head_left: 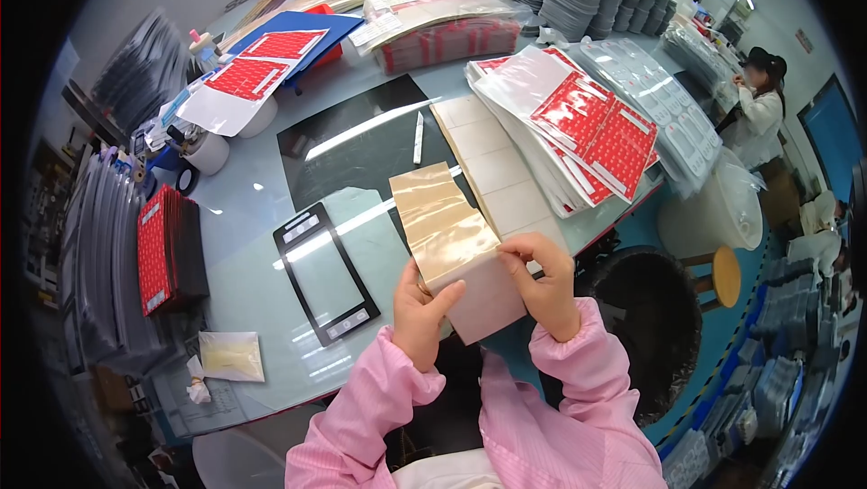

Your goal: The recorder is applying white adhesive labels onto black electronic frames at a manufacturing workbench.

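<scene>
Between my two hands I hold a glossy tan sheet (pixel 442 223) with a pale, matte lower part folded or layered at its near end. My left hand (pixel 420 313) grips its left edge, thumb on top. On the right edge, my right hand (pixel 545 283) pinches a corner between thumb and fingers. Left of the sheet lies a clear panel with a black frame (pixel 350 321), flat on the glass tabletop. Beyond the sheet a slim white stick-like tool (pixel 418 139) rests on a black glossy mat (pixel 330 159). A stack of pale sheets (pixel 492 159) lies just right of it.
Red-and-white printed sheets (pixel 596 128) are piled at the right, beside clear plastic trays (pixel 646 96). At the left stand a red-topped stack (pixel 167 250) and a small pale packet (pixel 231 356). A black bin (pixel 646 326) is right of the table. Two other people work farther off.
</scene>
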{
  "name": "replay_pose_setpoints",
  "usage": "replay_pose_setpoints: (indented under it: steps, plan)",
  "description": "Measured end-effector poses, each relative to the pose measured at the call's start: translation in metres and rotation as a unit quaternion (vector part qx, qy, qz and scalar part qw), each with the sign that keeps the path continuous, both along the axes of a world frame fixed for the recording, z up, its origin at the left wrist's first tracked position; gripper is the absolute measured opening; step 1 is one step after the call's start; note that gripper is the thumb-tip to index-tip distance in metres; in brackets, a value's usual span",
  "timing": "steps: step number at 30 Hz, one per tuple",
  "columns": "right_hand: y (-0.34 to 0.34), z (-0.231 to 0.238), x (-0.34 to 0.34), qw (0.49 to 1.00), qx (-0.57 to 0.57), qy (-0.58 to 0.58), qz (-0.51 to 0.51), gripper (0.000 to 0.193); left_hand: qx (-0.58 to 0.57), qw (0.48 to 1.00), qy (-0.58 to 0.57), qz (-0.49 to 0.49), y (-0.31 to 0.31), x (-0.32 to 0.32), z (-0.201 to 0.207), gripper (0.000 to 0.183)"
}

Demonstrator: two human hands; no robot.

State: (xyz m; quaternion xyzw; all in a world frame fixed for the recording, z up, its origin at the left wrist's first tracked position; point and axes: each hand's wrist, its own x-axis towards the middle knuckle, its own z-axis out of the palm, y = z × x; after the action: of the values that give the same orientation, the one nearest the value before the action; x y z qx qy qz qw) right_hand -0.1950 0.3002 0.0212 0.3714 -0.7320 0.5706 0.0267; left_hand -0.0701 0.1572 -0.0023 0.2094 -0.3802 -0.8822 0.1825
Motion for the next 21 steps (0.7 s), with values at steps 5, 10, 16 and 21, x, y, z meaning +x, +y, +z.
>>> replay_pose_setpoints:
  steps: [5, 10, 16, 21]
  plan:
    - [0.006, -0.006, 0.002, 1.000, -0.013, 0.002, 0.005, 0.014, -0.012, 0.999, -0.014, -0.040, 0.005, -0.003, -0.009, 0.065]
    - [0.013, -0.005, 0.005, 0.998, -0.008, 0.058, -0.011, 0.017, -0.057, 0.997, -0.046, -0.033, 0.001, -0.003, 0.003, 0.067]
    - [0.013, -0.006, 0.007, 0.999, -0.025, 0.043, -0.013, 0.016, -0.060, 0.995, -0.040, -0.070, 0.002, -0.002, -0.005, 0.060]
    - [0.011, -0.010, 0.006, 0.999, -0.021, 0.024, -0.008, 0.015, -0.104, 0.989, -0.050, -0.095, 0.009, 0.004, -0.007, 0.052]
